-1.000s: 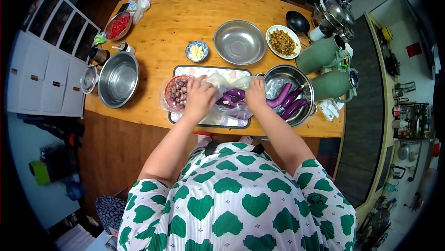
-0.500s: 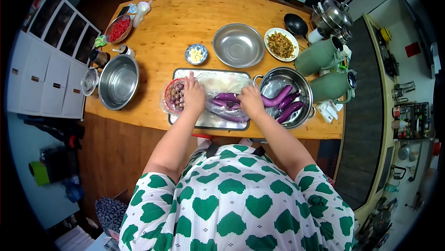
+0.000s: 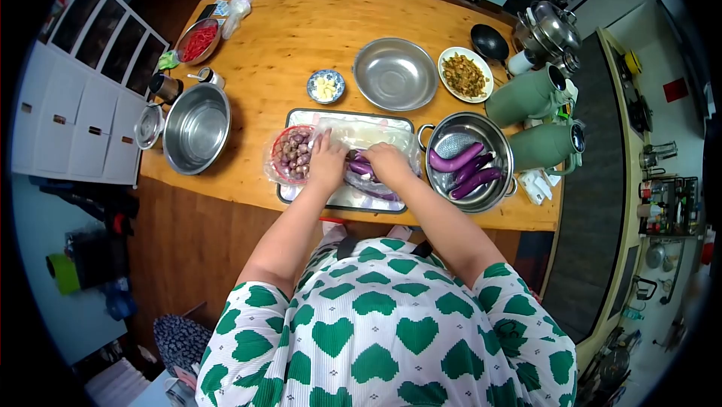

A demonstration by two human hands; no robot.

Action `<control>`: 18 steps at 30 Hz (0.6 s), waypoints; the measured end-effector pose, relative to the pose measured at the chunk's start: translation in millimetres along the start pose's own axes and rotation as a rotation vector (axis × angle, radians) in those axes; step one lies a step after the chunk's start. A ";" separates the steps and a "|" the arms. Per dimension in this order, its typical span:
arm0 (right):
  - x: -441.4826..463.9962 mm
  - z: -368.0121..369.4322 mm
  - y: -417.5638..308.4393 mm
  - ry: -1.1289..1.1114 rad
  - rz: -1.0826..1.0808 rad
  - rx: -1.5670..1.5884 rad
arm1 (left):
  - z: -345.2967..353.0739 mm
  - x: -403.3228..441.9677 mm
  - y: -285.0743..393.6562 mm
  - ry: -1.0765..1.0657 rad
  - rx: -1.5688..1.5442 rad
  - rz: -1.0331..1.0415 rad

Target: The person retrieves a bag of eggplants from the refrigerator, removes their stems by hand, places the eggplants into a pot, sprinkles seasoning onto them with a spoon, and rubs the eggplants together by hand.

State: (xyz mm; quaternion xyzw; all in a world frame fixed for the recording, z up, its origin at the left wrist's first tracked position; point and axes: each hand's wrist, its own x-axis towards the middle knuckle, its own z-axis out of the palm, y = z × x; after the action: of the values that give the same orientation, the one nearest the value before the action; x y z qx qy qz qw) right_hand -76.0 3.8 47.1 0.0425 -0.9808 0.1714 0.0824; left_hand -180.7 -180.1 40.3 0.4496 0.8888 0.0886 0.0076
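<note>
My left hand (image 3: 329, 160) lies on a clear plastic bag (image 3: 361, 135) over a rimmed tray (image 3: 350, 204), its fingers stretched out beside a red-rimmed basket of shallots (image 3: 293, 155). My right hand (image 3: 388, 163) reaches into the bag with its fingers curled round a purple eggplant (image 3: 359, 167); the fingertips are partly hidden. More eggplant shows through the plastic below the hands. To the right, a steel pot (image 3: 481, 126) with a perforated bottom holds three eggplants (image 3: 477, 181).
Behind the tray stand a small bowl of peeled garlic (image 3: 325, 87), a wide steel basin (image 3: 395, 76) and a plate of cooked food (image 3: 464, 76). Green thermoses (image 3: 526, 95) line the right side. Another steel basin (image 3: 197, 129) and a bowl of red peppers (image 3: 198, 42) are at left.
My right hand has moved left, from beside the pot to the eggplants in the bag. The topmost eggplant in the pot lies further inside. My left hand stays near the shallots.
</note>
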 end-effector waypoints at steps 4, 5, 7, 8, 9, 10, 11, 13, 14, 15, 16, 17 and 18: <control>19.7 13.1 -14.6 -0.195 0.040 -0.162 | 13.4 -4.9 -3.4 -0.007 0.090 -0.004; 22.5 16.6 -19.1 -0.164 0.051 -0.198 | 17.4 -5.5 -4.0 0.006 0.096 -0.003; 24.7 23.1 -26.1 -0.103 0.073 -0.272 | 19.6 -6.2 -5.0 0.017 0.090 -0.006; 26.1 23.9 -25.6 -0.130 0.071 -0.280 | 20.6 -5.6 -5.5 0.015 0.078 -0.009; 28.1 25.2 -23.7 -0.156 0.069 -0.288 | 19.9 -5.0 -5.4 0.015 0.066 -0.012; 30.4 26.4 -22.2 -0.181 0.066 -0.296 | 18.9 -4.8 -5.4 0.003 0.068 -0.014; 30.8 26.7 -20.3 -0.189 0.064 -0.275 | 17.6 -5.3 -5.6 -0.009 0.071 -0.015; 30.7 20.2 -16.6 -0.206 0.063 -0.236 | 12.5 -7.0 -6.8 -0.032 0.065 -0.020; 31.4 18.1 -16.3 -0.247 0.055 -0.243 | 9.9 -7.7 -6.5 -0.042 0.055 -0.022; 31.7 18.2 -16.6 -0.244 0.068 -0.244 | 2.6 -7.2 -4.6 -0.051 0.044 -0.022; 31.0 19.1 -18.1 -0.242 0.082 -0.244 | -4.5 -7.0 -2.6 -0.079 0.024 -0.030; 29.4 19.9 -19.5 -0.240 0.095 -0.244 | -11.8 -7.3 -0.7 -0.107 0.005 -0.038; 27.5 18.4 -21.4 -0.209 0.106 -0.232 | -16.8 -7.2 0.5 -0.135 -0.014 -0.045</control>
State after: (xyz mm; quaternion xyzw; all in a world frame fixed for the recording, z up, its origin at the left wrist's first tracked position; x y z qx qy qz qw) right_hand -103.4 -24.1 42.0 -0.0014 -0.9981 0.0560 -0.0247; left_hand -177.7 -188.1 56.4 0.4342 0.8956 0.0638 0.0728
